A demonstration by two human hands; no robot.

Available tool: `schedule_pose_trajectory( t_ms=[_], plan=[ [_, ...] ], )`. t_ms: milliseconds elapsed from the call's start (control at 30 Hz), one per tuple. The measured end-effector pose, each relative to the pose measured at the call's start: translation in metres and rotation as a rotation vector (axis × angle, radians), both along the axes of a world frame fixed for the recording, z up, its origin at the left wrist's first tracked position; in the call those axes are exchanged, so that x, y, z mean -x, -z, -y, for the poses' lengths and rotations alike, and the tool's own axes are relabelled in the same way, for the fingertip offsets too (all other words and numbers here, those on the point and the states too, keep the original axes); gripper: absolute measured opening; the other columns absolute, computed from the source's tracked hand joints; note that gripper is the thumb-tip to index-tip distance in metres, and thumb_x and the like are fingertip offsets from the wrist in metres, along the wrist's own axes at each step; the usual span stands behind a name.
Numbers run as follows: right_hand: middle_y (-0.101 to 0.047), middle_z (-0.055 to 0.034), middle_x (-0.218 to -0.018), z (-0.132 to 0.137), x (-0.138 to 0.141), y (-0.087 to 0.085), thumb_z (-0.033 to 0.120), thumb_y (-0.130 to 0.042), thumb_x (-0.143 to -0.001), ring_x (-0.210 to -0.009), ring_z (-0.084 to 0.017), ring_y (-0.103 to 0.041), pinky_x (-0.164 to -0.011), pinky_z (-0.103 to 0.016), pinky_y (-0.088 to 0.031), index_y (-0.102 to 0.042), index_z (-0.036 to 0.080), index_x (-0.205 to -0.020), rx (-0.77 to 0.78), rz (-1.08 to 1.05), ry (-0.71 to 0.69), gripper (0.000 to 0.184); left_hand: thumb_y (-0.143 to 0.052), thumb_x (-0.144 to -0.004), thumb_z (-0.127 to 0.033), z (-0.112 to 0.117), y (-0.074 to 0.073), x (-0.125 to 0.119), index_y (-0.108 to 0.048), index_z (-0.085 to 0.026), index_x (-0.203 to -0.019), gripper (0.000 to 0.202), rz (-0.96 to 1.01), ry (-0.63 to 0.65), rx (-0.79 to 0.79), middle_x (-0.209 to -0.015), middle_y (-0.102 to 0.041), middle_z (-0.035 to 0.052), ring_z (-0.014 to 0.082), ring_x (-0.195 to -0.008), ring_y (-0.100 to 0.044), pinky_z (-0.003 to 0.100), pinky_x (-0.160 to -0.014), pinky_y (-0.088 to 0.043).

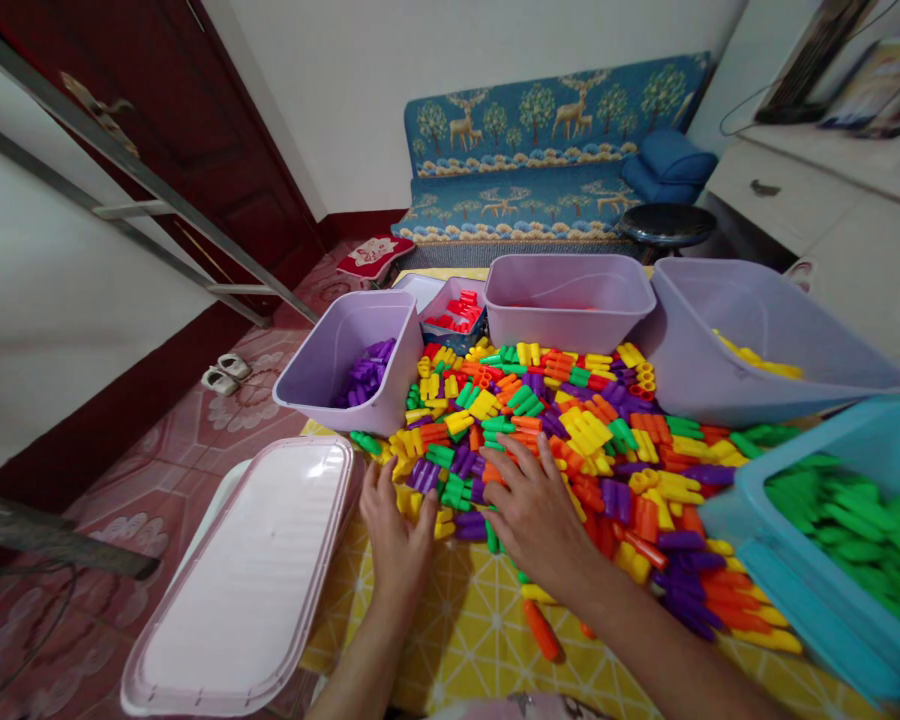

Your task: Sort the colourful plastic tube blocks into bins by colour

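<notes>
A wide heap of bullet-shaped plastic toy pieces point(526, 400) in yellow, green, purple, red and orange covers much of the table. At its near left edge, my left hand point(397, 530) rests with thumb and fingers apart, beside yellow and purple pieces. My right hand point(538, 515) reaches over the near middle of the heap, fingers spread, fingertips among green and orange pieces. Nothing shows gripped in either hand, though some fingertips are partly hidden. Between the hands lie green pieces point(456, 492) and purple pieces point(470, 526).
Around the heap stand a lilac bin point(300, 385) holding purple pieces, a small box point(439, 300) of red ones, another lilac bin point(566, 325), a bin point(750, 370) with yellow pieces, and a teal bin point(765, 540) of green ones. A pale lid point(247, 580) lies left.
</notes>
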State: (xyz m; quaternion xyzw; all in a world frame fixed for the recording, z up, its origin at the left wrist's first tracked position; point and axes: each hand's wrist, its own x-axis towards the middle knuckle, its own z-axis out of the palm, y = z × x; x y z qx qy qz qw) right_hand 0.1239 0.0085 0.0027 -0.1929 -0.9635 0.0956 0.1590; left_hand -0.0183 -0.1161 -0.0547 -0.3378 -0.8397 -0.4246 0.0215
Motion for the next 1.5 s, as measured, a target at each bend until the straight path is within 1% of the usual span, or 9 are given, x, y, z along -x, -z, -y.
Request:
schedule_pose_trajectory(
  t_ms=[267, 600, 733, 833, 1033, 1100, 1233, 1367, 1500],
  plan=[
    [-0.055, -0.0039, -0.134, 0.005, -0.006, 0.01, 0.022, -0.054, -0.088, -0.135, -0.025, -0.034, -0.116, -0.056, -0.01, -0.064, 0.021, -0.085, 0.056, -0.111, 0.062, 0.01, -0.057, -0.087, -0.029, -0.017, -0.009, -0.044, -0.047, -0.024, -0.126, 0.041, 0.193, 0.272, -0.102, -0.142, -0.036, 0.0108, 0.0261, -0.135, -0.033, 0.047, -0.111, -0.031],
    [-0.054, -0.0103, -0.132, -0.02, -0.024, 0.006, 0.011, -0.047, -0.085, -0.128, -0.025, -0.043, -0.112, -0.056, -0.025, -0.061, 0.02, -0.109, 0.045, -0.378, 0.156, 0.029, -0.057, -0.087, -0.025, -0.076, -0.032, -0.052, -0.053, -0.025, -0.124, 0.037, 0.154, 0.407, -0.219, -0.144, -0.04, 0.0084, 0.0255, -0.134, -0.037, 0.048, -0.111, -0.03],
    [-0.047, -0.0111, -0.139, -0.015, -0.055, 0.005, 0.015, -0.051, -0.086, -0.131, -0.027, -0.041, -0.111, -0.054, -0.029, -0.052, 0.02, -0.126, 0.02, -0.438, 0.26, 0.04, -0.062, -0.085, -0.031, -0.1, -0.044, -0.051, -0.049, -0.025, -0.13, 0.047, 0.108, 0.657, -0.248, -0.146, -0.039, 0.0101, 0.0262, -0.136, -0.035, 0.046, -0.111, -0.032],
    [-0.042, -0.011, -0.143, 0.005, -0.092, 0.017, 0.02, -0.055, -0.086, -0.132, -0.03, -0.04, -0.11, -0.054, -0.031, -0.047, 0.023, -0.133, 0.014, -0.425, 0.337, 0.048, -0.06, -0.086, -0.031, -0.108, -0.049, -0.044, -0.048, -0.025, -0.133, 0.049, 0.07, 0.793, -0.232, -0.148, -0.037, 0.0106, 0.0262, -0.136, -0.036, 0.044, -0.11, -0.033],
    [-0.024, -0.018, -0.153, 0.046, -0.154, 0.056, 0.049, -0.067, -0.074, -0.137, -0.043, -0.026, -0.104, -0.062, -0.032, -0.027, 0.018, -0.147, -0.007, -0.229, 0.393, 0.088, -0.058, -0.086, -0.041, -0.075, -0.053, -0.026, -0.044, -0.026, -0.136, 0.054, -0.02, 0.85, -0.171, -0.145, -0.041, 0.0103, 0.0287, -0.136, -0.035, 0.049, -0.113, -0.028],
    [-0.017, -0.018, -0.155, 0.048, -0.152, 0.062, 0.048, -0.067, -0.074, -0.139, -0.045, -0.019, -0.103, -0.063, -0.032, -0.02, 0.018, -0.149, 0.008, -0.177, 0.424, 0.094, -0.062, -0.079, -0.055, -0.058, -0.05, -0.027, -0.041, -0.027, -0.139, 0.069, -0.084, 0.89, -0.056, -0.147, -0.038, 0.0107, 0.0323, -0.139, -0.029, 0.053, -0.114, -0.022],
    [-0.006, -0.0124, -0.158, 0.042, -0.118, 0.061, 0.035, -0.06, -0.083, -0.142, -0.041, -0.011, -0.106, -0.064, -0.028, -0.014, 0.025, -0.151, 0.072, -0.215, 0.429, 0.083, -0.064, -0.063, -0.073, -0.035, -0.037, -0.04, -0.034, -0.03, -0.143, 0.095, -0.224, 0.924, 0.162, -0.156, -0.017, 0.0117, 0.0394, -0.142, -0.017, 0.062, -0.112, -0.018],
    [-0.003, -0.0083, -0.159, 0.029, -0.075, 0.056, 0.015, -0.044, -0.087, -0.144, -0.033, -0.009, -0.11, -0.058, -0.028, -0.017, 0.026, -0.15, 0.21, -0.253, 0.287, 0.069, -0.06, -0.075, -0.064, -0.035, -0.03, -0.046, -0.029, -0.03, -0.145, 0.083, -0.248, 0.852, 0.199, -0.157, -0.013, 0.0112, 0.0359, -0.143, -0.015, 0.061, -0.112, -0.019],
    [-0.007, -0.0063, -0.159, 0.0, -0.038, 0.048, 0.011, -0.043, -0.086, -0.145, -0.029, -0.01, -0.114, -0.054, -0.025, -0.029, 0.025, -0.145, 0.22, -0.371, 0.188, 0.062, -0.056, -0.086, -0.047, -0.062, -0.035, -0.033, -0.033, -0.026, -0.144, 0.065, -0.187, 0.744, 0.114, -0.154, -0.023, 0.0117, 0.0316, -0.142, -0.02, 0.055, -0.113, -0.024]
  ],
)
